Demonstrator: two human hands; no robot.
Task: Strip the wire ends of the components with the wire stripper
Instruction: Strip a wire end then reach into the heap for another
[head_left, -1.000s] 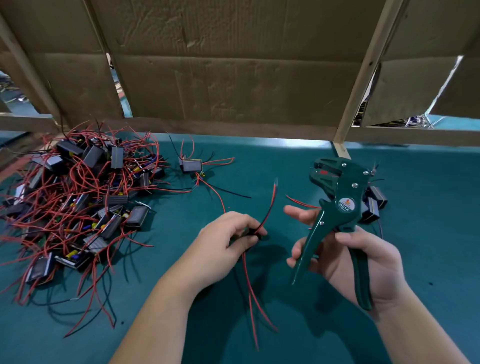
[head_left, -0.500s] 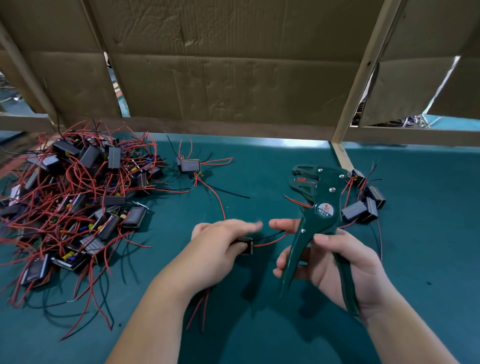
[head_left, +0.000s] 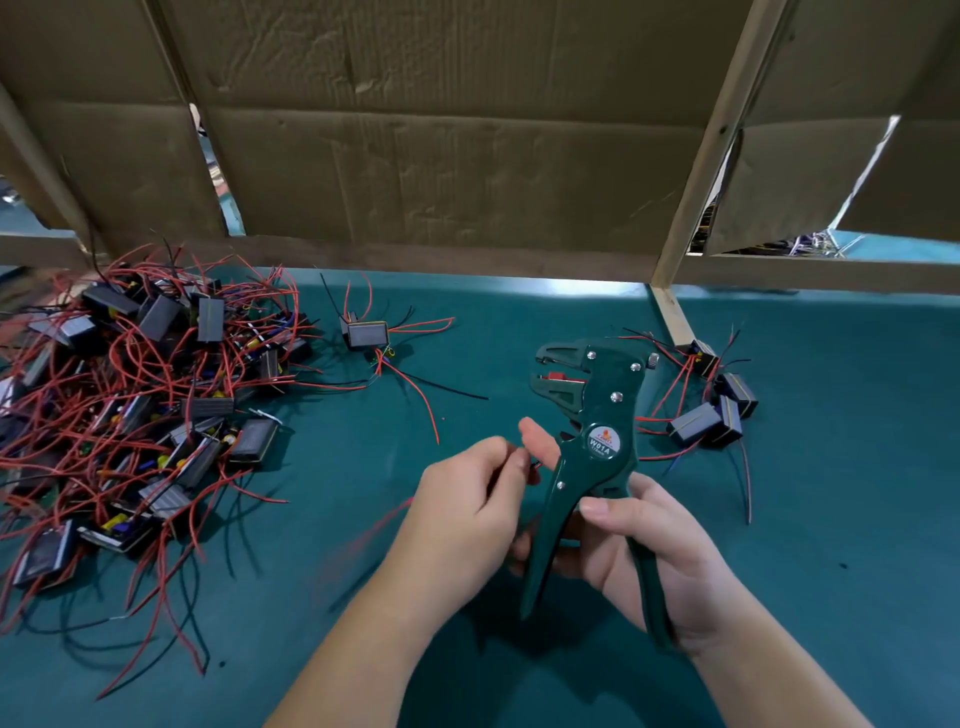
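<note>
Both hands are busy. My left hand (head_left: 467, 499) pinches a small dark component (head_left: 533, 465) between thumb and fingertips. My fingers hide most of it, so I take it for a component mainly from the blurred red leads (head_left: 374, 530) trailing below my wrist. My right hand (head_left: 639, 551) is wrapped round the handles of the green wire stripper (head_left: 597, 431), thumb across the front and forefinger reaching up to meet the left fingertips. The stripper's mouth gapes above both hands, with no wire in it that I can see.

To do this step well, I should single out one lead and straighten its tip. I'd feed it squarely into the mouth, only as deep as the length to be bared, then steady the component and squeeze in one full stroke. A slanted or overfed lead would likely lose strands.

The tangled pile (head_left: 156, 405) lies well left of my left hand. A small cluster (head_left: 711, 410) sits beyond my right hand on the tabletop (head_left: 831, 519).
</note>
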